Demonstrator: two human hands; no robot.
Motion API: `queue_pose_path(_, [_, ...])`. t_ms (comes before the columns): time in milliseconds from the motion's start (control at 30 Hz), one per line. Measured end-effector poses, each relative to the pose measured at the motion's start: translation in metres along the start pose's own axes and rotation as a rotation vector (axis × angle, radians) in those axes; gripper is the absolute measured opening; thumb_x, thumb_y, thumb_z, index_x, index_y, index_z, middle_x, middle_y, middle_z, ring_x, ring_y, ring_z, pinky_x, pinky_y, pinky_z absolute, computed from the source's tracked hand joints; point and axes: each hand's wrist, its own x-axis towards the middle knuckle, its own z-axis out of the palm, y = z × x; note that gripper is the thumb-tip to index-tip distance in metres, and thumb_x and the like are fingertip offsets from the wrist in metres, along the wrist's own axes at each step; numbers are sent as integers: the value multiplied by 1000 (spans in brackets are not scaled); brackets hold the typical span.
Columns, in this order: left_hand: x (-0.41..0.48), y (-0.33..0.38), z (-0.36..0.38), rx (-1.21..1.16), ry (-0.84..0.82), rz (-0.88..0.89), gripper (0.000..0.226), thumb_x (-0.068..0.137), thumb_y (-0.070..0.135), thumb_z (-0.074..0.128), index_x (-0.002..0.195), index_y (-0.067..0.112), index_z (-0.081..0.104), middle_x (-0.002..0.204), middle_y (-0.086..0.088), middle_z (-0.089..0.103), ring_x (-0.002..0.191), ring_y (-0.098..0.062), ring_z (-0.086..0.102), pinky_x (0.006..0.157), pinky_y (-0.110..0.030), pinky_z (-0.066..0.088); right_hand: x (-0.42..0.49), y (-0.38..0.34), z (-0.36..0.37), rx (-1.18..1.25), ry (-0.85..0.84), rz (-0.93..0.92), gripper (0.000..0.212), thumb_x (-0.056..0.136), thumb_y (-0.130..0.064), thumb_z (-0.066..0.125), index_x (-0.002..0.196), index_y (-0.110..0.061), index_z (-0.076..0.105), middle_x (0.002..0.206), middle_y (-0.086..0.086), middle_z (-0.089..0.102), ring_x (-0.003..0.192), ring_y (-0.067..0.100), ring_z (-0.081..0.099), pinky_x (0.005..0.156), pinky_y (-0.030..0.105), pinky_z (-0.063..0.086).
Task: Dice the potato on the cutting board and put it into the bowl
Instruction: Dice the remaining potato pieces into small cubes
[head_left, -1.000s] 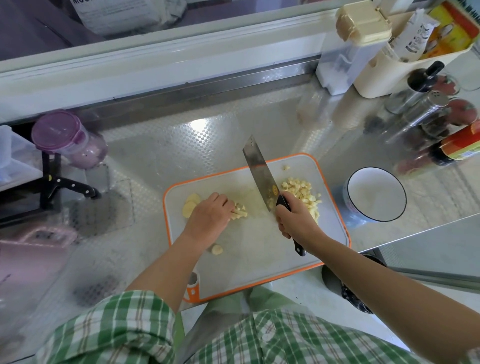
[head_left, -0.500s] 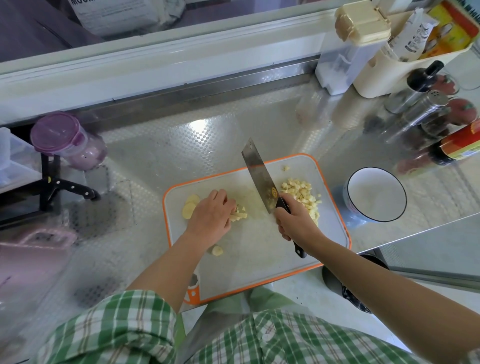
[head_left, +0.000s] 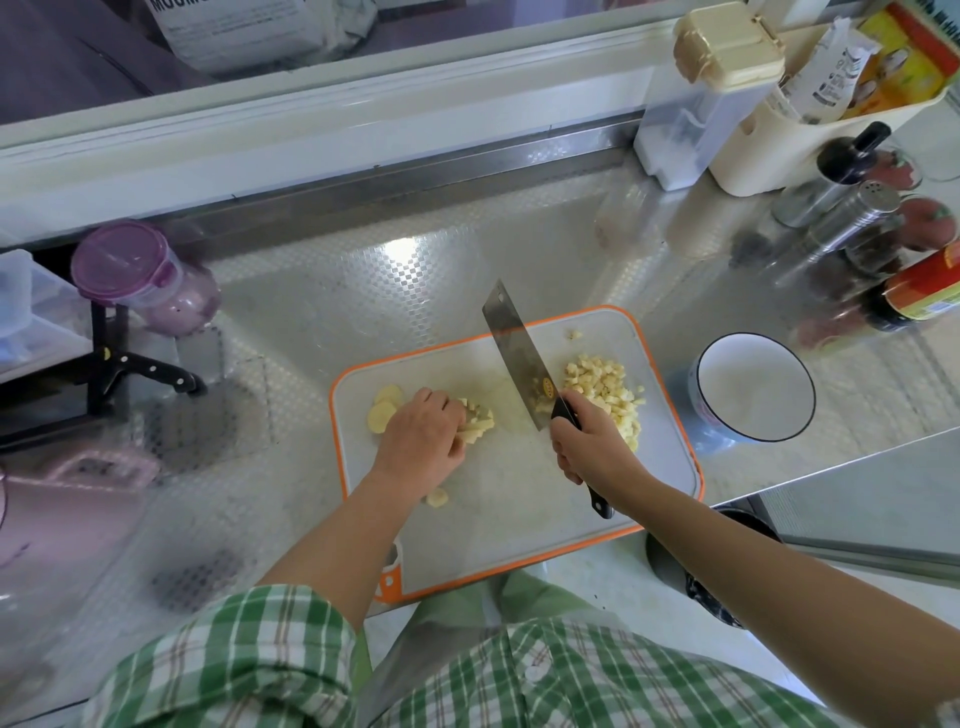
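Head view, dicing in progress. An orange-rimmed cutting board lies on the patterned steel tabletop. The left hand rests knuckles-up on a bundle of potato strips near the board's middle, its fingers curled down onto them. The right hand has its fingers clamped around the black handle of a cleaver. The blade stands edge-down between the strips and the diced potato, with its tip reaching past the board's far rim; whether the edge touches the board cannot be told. The dice form a loose heap on the right side of the board, just beside the blade. Uncut potato slices lie at the left edge, partly behind the left hand, and one small piece lies near the wrist. The white, dark-rimmed bowl stands on the tabletop just right of the board and holds no potato.
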Motion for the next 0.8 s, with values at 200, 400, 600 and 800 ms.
queue_pose_path(200, [2, 4, 5, 21, -39, 15, 38, 57, 11, 77, 91, 17, 64, 80, -4, 57, 75, -26, 56, 52, -35, 48, -3, 1, -1, 3, -15, 0, 13, 93, -4, 41, 84, -13, 44, 65, 9, 40, 47, 15, 36, 44, 28, 33])
queue_pose_path(400, [-2, 5, 2, -9, -11, 15, 51, 61, 15, 77, 110, 17, 63, 88, -6, 58, 80, -27, 57, 55, -36, 49, -4, 2, -4, -15, -7, -3, 13, 93, -5, 40, 83, -13, 43, 66, 9, 39, 47, 13, 36, 44, 29, 34])
queue_pose_path(600, [-6, 4, 2, -51, 28, 13, 32, 57, 13, 85, 82, 16, 66, 82, -2, 57, 78, -23, 59, 51, -31, 48, -3, 0, -1, -3, -34, 8, 12, 90, -3, 40, 82, -12, 41, 66, 9, 39, 48, 15, 35, 45, 29, 33])
queue_pose_path(800, [-5, 11, 4, -55, 16, -14, 30, 53, 8, 84, 76, 14, 65, 76, -4, 60, 71, -26, 61, 51, -32, 51, -1, 1, 0, -10, -40, 0, 11, 90, -2, 40, 83, -11, 41, 67, 10, 39, 48, 16, 35, 45, 30, 33])
